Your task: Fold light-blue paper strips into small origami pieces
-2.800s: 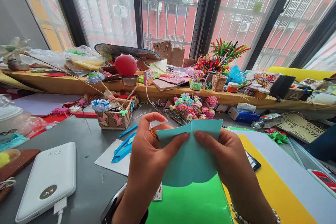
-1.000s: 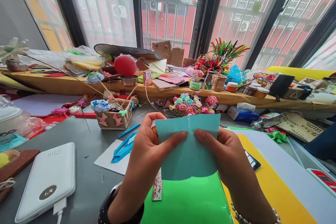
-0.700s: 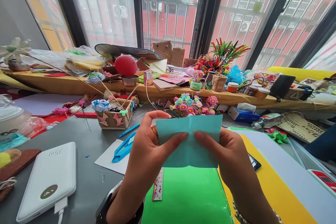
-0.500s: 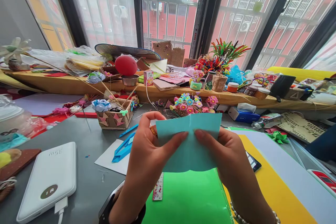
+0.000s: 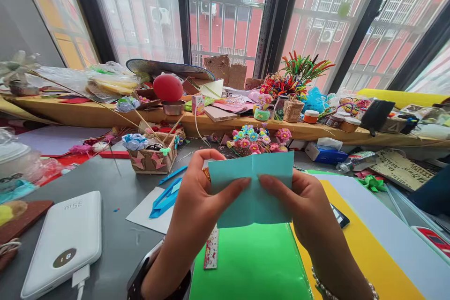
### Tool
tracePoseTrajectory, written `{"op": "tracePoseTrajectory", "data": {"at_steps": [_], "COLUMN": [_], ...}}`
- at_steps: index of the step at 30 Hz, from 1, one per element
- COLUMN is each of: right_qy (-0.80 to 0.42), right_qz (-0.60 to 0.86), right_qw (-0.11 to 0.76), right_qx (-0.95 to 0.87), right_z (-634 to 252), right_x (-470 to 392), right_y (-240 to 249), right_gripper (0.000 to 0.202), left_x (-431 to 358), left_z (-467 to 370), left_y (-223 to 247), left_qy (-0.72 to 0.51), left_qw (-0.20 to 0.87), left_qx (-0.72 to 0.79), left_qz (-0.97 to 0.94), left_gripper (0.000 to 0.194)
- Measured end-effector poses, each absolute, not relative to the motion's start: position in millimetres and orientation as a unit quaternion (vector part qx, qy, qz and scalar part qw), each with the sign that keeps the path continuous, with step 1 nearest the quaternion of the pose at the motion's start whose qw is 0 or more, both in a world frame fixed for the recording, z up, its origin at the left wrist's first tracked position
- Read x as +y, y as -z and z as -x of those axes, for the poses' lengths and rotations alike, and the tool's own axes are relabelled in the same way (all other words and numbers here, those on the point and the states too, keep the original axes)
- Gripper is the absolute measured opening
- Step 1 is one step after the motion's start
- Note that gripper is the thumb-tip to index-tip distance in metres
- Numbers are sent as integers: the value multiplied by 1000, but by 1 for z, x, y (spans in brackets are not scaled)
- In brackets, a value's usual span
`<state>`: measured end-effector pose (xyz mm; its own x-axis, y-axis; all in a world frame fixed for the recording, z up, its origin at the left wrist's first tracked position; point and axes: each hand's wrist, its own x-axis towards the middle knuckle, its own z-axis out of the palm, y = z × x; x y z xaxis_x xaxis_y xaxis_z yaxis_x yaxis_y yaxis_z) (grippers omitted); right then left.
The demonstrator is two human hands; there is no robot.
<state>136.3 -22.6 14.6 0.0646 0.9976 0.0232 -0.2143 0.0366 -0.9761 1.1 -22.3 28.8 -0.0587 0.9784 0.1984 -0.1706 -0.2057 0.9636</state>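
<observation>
A light blue sheet of paper [image 5: 253, 204] with a vertical crease down its middle is held up in front of me. My left hand [image 5: 207, 192] grips its left side, the thumb pressed flat beside the crease and the fingers partly hidden behind. On the right side my right hand [image 5: 298, 194] holds it the same way, its thumb tip just across the crease and its fingers behind the paper. Below the paper lies a shiny green folder [image 5: 249, 262], with a small patterned ruler [image 5: 211, 251] on its left edge.
Left of my hands, folded blue paper strips [image 5: 165, 201] lie on white paper [image 5: 140, 211]. A white power bank [image 5: 65, 239] with a cable lies further left. Behind stand a woven basket [image 5: 154, 159] and crocheted flowers [image 5: 251, 138]. Yellow paper [image 5: 355, 229] is at the right.
The paper's lower edge has risen slightly and looks straighter, with less bend at the crease. Both hands keep their grip, almost in the same place.
</observation>
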Motion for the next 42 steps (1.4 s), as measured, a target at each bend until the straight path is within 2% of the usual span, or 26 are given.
{"op": "tracePoseTrajectory", "data": {"at_steps": [5,17,31,42], "right_qy": [-508,-591,-513,-585], "right_qz": [468,412,467,422], "right_qw": [573,580,570,565], "right_qx": [-441,-381,-440,-401], "right_z": [-136,-134,-137,-139], "right_x": [-25,-22,-24,-19], "right_y": [-16,-12,-15,-11], "right_gripper": [24,21,22,25], "left_x": [-22,-24,-21,-26], "left_z": [-1,-1,-1,-3], "left_y": [-30,-27,-26,-26], "left_qy": [-582,-612,-606,-616], "left_qw": [507,466,477,477], "left_qx": [406,412,400,410], "left_qz": [-489,-489,-496,-474], "left_gripper": [37,41,35,38]}}
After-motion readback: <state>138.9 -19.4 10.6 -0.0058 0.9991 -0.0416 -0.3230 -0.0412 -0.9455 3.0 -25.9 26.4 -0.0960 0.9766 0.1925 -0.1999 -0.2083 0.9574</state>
